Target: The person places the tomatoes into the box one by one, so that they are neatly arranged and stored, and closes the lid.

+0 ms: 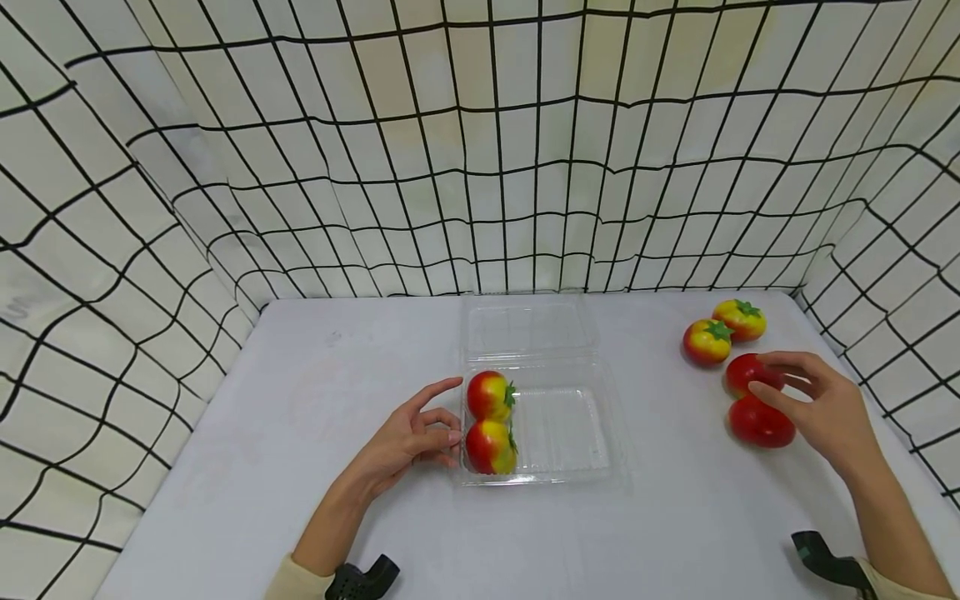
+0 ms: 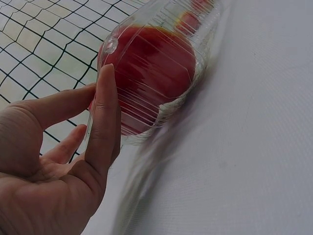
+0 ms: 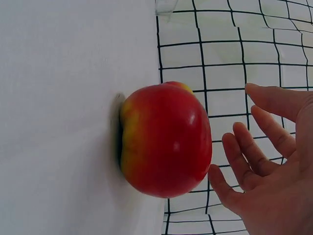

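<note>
In the head view my left hand (image 1: 408,437) is at the left side of a clear plastic clamshell box (image 1: 611,450). Its thumb and a finger pinch the box's rim (image 2: 93,110) in the left wrist view. Two red-and-yellow tomatoes with green tops, an upper one (image 1: 487,396) and a lower one (image 1: 491,447), lie along the box's left side. My right hand (image 1: 825,408), fingers spread, hovers over two red tomatoes, a farther one (image 1: 742,372) and a nearer one (image 1: 761,422). In the right wrist view the fingers stand apart from the big tomato (image 3: 168,142).
Farther back on the right sit two more tomatoes, one (image 1: 707,343) in front of the other (image 1: 741,320). The box's lid (image 1: 528,325) lies folded back on the white table (image 1: 300,367). Black netting (image 1: 517,167) surrounds the table's back and sides.
</note>
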The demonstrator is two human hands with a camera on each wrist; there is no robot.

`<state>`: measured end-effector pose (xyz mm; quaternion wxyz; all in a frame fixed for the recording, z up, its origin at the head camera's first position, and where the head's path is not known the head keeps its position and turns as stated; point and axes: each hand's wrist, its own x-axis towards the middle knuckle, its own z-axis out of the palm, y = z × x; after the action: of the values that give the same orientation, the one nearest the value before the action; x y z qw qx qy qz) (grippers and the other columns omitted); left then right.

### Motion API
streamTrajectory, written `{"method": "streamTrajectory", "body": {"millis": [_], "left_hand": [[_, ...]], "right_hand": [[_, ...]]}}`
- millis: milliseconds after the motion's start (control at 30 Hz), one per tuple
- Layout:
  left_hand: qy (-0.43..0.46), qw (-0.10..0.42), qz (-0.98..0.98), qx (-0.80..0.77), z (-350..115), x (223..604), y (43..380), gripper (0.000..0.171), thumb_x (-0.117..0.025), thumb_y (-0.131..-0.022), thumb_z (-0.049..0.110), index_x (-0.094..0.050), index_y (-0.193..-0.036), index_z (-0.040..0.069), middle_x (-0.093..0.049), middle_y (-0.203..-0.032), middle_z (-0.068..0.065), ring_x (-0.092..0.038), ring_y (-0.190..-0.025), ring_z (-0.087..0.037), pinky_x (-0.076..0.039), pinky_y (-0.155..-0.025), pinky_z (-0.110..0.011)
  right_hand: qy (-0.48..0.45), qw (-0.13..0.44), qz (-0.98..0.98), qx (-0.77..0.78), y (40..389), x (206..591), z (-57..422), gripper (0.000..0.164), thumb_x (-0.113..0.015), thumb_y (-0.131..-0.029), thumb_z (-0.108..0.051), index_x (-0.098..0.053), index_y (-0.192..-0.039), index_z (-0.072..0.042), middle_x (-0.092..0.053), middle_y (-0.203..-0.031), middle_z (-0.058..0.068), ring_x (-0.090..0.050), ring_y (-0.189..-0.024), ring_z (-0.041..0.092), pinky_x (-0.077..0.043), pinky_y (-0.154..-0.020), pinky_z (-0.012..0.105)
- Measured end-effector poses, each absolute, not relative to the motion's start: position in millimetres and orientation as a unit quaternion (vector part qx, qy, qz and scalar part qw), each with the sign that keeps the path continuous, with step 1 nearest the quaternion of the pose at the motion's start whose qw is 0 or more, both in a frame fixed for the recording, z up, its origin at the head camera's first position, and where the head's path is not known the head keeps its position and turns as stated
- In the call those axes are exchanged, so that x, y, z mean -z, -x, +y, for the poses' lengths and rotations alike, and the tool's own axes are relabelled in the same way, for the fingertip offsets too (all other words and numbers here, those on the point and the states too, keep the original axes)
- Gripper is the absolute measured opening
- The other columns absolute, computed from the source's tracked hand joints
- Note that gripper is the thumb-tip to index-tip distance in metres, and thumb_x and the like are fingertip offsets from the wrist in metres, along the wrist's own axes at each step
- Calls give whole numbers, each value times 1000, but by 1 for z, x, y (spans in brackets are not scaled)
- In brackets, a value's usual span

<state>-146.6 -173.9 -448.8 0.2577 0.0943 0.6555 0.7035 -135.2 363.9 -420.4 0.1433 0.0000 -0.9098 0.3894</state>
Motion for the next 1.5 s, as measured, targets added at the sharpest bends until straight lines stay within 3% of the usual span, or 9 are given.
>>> {"method": "streamTrajectory", "body": {"millis": [533,967,1033,1100,1233,1333,1433,1500], "left_hand": [[-88,260,653,-706,-174,450,145,79,-70,-98,7,-28,-163,19,-67,-99,0,-73,-72,-14,-66,-77,-32],[-85,260,653,-706,-173,450,145,80,-71,-97,7,-27,-164,18,-67,-100,-1,-73,-70,-14,-66,-76,-31],[-85,260,653,-706,-173,450,145,80,-70,-97,7,-27,-164,18,-66,-100,-2,-73,-69,-14,-66,-77,-31],[-85,260,654,-706,-173,449,145,80,-70,-97,8,-27,-164,18,-66,-100,-2,-73,-69,-14,-66,-77,-31],[-83,260,655,-705,-172,448,145,80,-70,-97,8,-27,-164,19,-67,-101,-2,-73,-70,-14,-66,-77,-31],[-81,260,655,-705,-172,447,145,81,-70,-97,8,-27,-164,19,-67,-101,-1,-73,-70,-14,-66,-77,-31],[-80,259,657,-704,-172,448,146,80,-70,-97,8,-27,-164,20,-67,-101,-1,-72,-70,-14,-66,-77,-31],[-80,259,658,-703,-172,448,146,80,-70,-98,8,-27,-164,20,-67,-101,-1,-72,-70,-14,-66,-77,-31]], "right_hand": [[0,94,-919,-383,134,436,380,52,-77,-96,-24,-57,-140,-4,-49,-117,-30,-44,-106,-14,-40,-77,-7],[25,80,-921,-380,133,437,391,54,-75,-97,-30,-55,-140,-4,-47,-114,-32,-43,-103,-15,-42,-73,-5],[32,72,-923,-377,133,438,393,56,-74,-97,-32,-54,-141,-3,-49,-115,-28,-42,-102,-16,-42,-72,-4],[38,61,-926,-370,133,438,394,58,-74,-98,-34,-54,-142,-3,-55,-120,-15,-42,-101,-13,-44,-70,-2],[45,36,-935,-350,132,438,395,62,-73,-98,-35,-51,-145,-2,-56,-137,20,-51,-111,18,-45,-66,3],[45,18,-938,-343,132,437,396,64,-73,-98,-33,-49,-147,1,-52,-142,32,-47,-118,44,-45,-64,7],[42,-4,-938,-345,131,437,397,66,-71,-99,-33,-46,-148,3,-49,-144,35,-43,-125,54,-61,-76,30],[37,-19,-937,-348,131,439,398,66,-70,-100,-34,-45,-148,4,-48,-144,36,-42,-127,58,-62,-84,52]]}}
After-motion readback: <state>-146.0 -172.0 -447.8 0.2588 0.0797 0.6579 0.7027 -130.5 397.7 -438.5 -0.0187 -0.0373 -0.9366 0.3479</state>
